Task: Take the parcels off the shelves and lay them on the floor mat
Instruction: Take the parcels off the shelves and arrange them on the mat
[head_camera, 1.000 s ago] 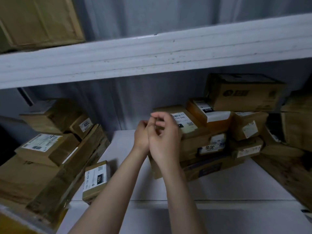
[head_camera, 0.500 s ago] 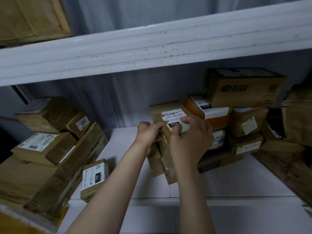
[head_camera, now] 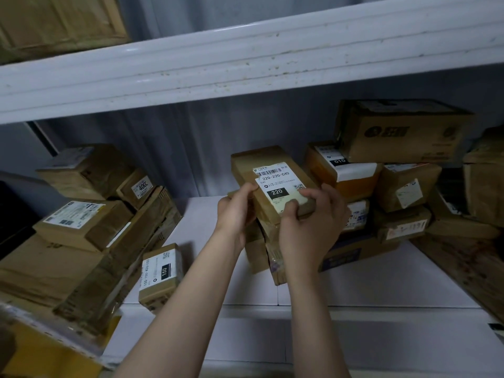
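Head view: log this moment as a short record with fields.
held item: brown cardboard parcel with a white label reading 220
left hand: grips the parcel's left edge
right hand: grips its near right corner, thumb on the label
parcel position: tilted, above the middle stack on the white shelf board
nearby: small brown box labelled 150 at left; orange box labelled 010 at right
floor mat: not in view
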